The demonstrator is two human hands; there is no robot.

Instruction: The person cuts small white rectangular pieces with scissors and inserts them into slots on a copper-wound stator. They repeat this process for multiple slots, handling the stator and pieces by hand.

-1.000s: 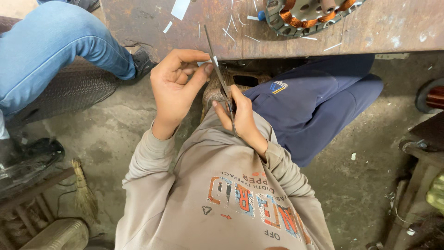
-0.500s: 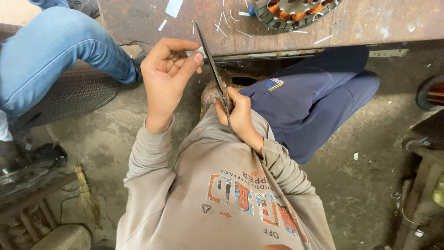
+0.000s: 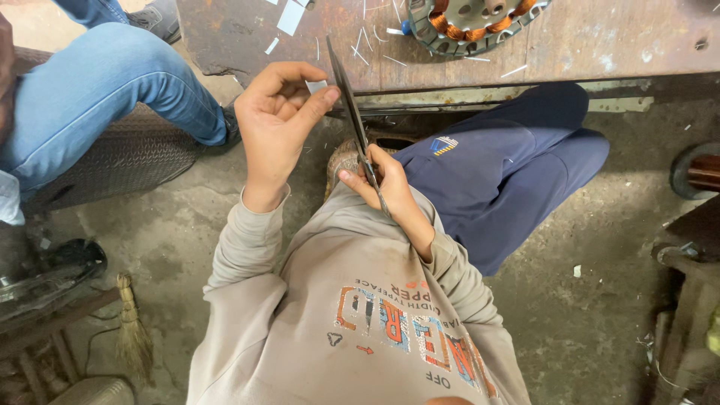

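Head view: left hand (image 3: pixel 279 124) pinches small pale paper strip (image 3: pixel 316 86) just below tabletop (image 3: pixel 600 45) near edge. Right hand (image 3: pixel 386 184) grips scissors (image 3: pixel 349 105), blades up beside strip. Motor stator (image 3: pixel 472 22) on tabletop, far edge.

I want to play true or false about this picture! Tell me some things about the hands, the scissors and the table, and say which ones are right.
1. The right hand holds long dark scissors. True.
2. The left hand is empty. False: it pinches a small pale strip between thumb and fingers.
3. A round motor stator with copper windings lies on the workbench. True.
4. The scissors lie flat on the floor. False: they are held up, blades pointing toward the workbench edge.
5. Someone in blue jeans sits nearby on the left. True.
6. The workbench top is tidy. False: pale slivers are scattered on it.
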